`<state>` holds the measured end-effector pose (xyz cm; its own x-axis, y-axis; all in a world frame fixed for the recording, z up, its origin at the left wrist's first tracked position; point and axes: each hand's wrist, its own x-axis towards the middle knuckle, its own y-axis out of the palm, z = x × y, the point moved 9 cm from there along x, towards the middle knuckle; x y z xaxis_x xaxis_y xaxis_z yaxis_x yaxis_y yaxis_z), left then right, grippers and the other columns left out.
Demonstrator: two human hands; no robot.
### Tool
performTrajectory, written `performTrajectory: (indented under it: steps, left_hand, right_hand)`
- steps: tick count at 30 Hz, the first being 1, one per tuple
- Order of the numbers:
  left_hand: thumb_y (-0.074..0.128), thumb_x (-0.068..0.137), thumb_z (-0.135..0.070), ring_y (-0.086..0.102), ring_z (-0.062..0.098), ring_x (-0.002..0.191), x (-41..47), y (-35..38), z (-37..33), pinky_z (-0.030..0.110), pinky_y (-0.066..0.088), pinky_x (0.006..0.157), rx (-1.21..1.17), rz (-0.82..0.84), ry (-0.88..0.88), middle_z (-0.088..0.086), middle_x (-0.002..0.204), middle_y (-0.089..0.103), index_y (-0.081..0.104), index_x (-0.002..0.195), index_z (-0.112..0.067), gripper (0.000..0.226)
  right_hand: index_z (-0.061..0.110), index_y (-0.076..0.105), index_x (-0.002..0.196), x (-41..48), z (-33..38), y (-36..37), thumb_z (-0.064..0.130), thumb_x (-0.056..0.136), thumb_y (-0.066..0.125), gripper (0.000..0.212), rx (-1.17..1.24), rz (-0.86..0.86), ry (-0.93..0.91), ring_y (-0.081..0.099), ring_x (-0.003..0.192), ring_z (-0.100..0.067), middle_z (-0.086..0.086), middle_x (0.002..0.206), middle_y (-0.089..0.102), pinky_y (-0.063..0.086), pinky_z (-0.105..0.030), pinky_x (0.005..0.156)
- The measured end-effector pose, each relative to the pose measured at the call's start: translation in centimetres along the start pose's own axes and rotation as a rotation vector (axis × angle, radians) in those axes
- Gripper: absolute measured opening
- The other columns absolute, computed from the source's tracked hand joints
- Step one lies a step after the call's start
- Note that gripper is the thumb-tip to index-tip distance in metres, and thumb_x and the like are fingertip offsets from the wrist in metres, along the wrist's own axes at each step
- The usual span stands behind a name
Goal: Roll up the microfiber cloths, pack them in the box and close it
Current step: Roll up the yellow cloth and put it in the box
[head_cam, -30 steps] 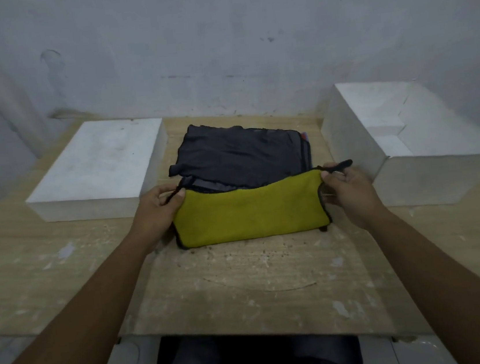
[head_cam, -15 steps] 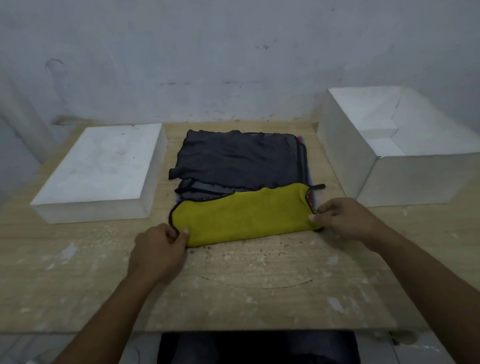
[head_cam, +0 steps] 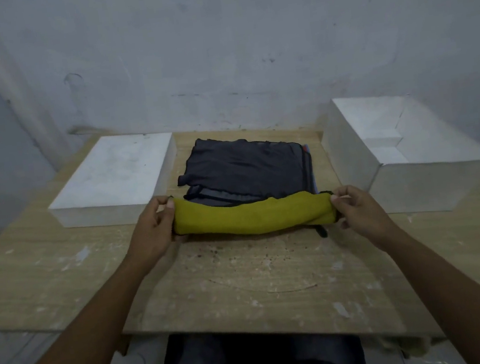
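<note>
A yellow microfiber cloth [head_cam: 252, 216] with black trim lies as a narrow folded band across the middle of the wooden table [head_cam: 245, 287]. My left hand [head_cam: 154, 231] pinches its left end and my right hand [head_cam: 360, 212] pinches its right end. Just behind it sits a stack of dark grey cloths [head_cam: 246, 169], flat, with coloured edges showing at its right side. An open white box [head_cam: 404, 152] stands to the right of the stack. A white lid [head_cam: 117, 175] lies upside-up to the left.
A rough grey wall [head_cam: 216, 48] rises right behind the table. The table's near edge [head_cam: 250, 328] is close to my legs, with bare scuffed wood between it and the yellow cloth.
The yellow cloth has been folded narrower, from a wide panel to a thin band. Both hands went to its near edge, then came back up to its ends.
</note>
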<state>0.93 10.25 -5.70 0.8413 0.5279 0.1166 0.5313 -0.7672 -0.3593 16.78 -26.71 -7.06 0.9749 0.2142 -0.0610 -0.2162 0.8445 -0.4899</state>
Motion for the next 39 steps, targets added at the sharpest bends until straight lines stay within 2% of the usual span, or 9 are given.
performTrajectory:
  steps: [4,9,17,20,25,29,32,35,39]
  left_hand:
    - [0.048,0.098,-0.028,0.060,0.017,0.069,-0.3,-0.8,1.2,0.031,0.049,0.057,0.295,0.055,0.059,0.003,0.081,0.066,0.061,0.102,-0.010,0.022]
    - [0.060,0.092,-0.028,0.056,0.014,0.062,-1.4,-1.2,3.7,0.025,0.038,0.049,0.498,0.079,-0.016,0.011,0.075,0.067,0.063,0.093,-0.008,0.021]
    - [0.067,0.075,-0.059,0.059,0.021,0.068,-2.1,-0.9,4.3,0.034,0.046,0.059,0.604,0.101,-0.123,0.007,0.070,0.062,0.060,0.079,-0.010,0.050]
    - [0.055,0.074,-0.075,0.060,0.021,0.075,-1.3,-0.6,3.8,0.034,0.050,0.064,0.662,0.077,-0.175,0.003,0.081,0.062,0.052,0.089,-0.014,0.063]
    - [0.066,0.075,-0.060,0.059,0.021,0.082,0.1,1.1,3.2,0.030,0.046,0.060,0.482,0.099,-0.203,0.008,0.093,0.064,0.051,0.102,-0.012,0.057]
    - [0.072,0.080,-0.042,0.059,0.020,0.085,0.7,2.3,2.4,0.027,0.042,0.060,0.452,0.153,-0.162,0.003,0.092,0.061,0.058,0.102,-0.011,0.041]
    - [0.073,0.081,-0.018,0.066,0.025,0.083,1.4,2.3,2.5,0.024,0.043,0.056,0.353,0.172,-0.130,0.004,0.081,0.067,0.058,0.100,-0.011,0.026]
    - [0.074,0.080,-0.010,0.065,0.022,0.083,1.8,1.9,2.8,0.028,0.049,0.065,0.178,0.196,-0.174,0.007,0.086,0.070,0.059,0.103,-0.012,0.028]
    - [0.071,0.081,-0.002,0.064,0.019,0.087,2.3,1.3,2.6,0.024,0.048,0.078,-0.125,0.179,-0.151,0.010,0.092,0.069,0.059,0.106,-0.012,0.029]
  right_hand:
    - [0.015,0.061,0.082,-1.1,-0.9,-0.4,0.023,0.094,0.057,0.015,-0.054,0.077,0.036,0.056,0.068,-0.020,-0.007,0.080,0.065,0.047,-0.034,0.063]
    - [0.016,0.071,0.082,-3.0,-2.6,-0.1,0.028,0.088,0.067,0.014,-0.196,0.182,0.114,0.066,0.084,-0.029,-0.011,0.086,0.072,0.053,-0.042,0.077]
    - [-0.005,0.063,0.073,-3.8,-2.3,0.1,0.066,0.080,0.056,0.072,-0.359,0.172,0.100,0.056,0.060,-0.021,-0.014,0.067,0.057,0.040,-0.030,0.058]
    - [0.003,0.070,0.079,-2.9,-1.7,0.3,0.068,0.081,0.053,0.067,-0.424,0.108,0.088,0.065,0.068,-0.020,-0.011,0.076,0.071,0.049,-0.031,0.061]
    - [0.002,0.056,0.074,-1.0,-0.8,1.0,0.049,0.080,0.071,0.050,-0.208,0.000,0.136,0.067,0.061,-0.032,-0.019,0.064,0.068,0.058,-0.042,0.064]
    - [0.006,0.047,0.060,-0.3,-1.4,2.1,0.027,0.081,0.075,0.041,-0.213,0.045,0.158,0.047,0.048,-0.027,-0.013,0.050,0.043,0.042,-0.036,0.055]
    - [0.000,0.066,0.076,0.0,-2.0,2.0,0.021,0.085,0.071,0.023,-0.139,0.045,0.158,0.060,0.064,-0.026,-0.017,0.069,0.062,0.049,-0.037,0.065]
    - [0.002,0.068,0.101,-0.2,-2.8,1.7,0.018,0.089,0.067,0.020,0.036,0.070,0.195,0.066,0.083,-0.023,-0.012,0.093,0.069,0.054,-0.037,0.076]
    - [0.001,0.062,0.097,-0.4,-3.3,1.0,0.009,0.094,0.058,0.009,0.257,0.058,0.218,0.062,0.069,-0.023,-0.015,0.085,0.064,0.052,-0.027,0.051]
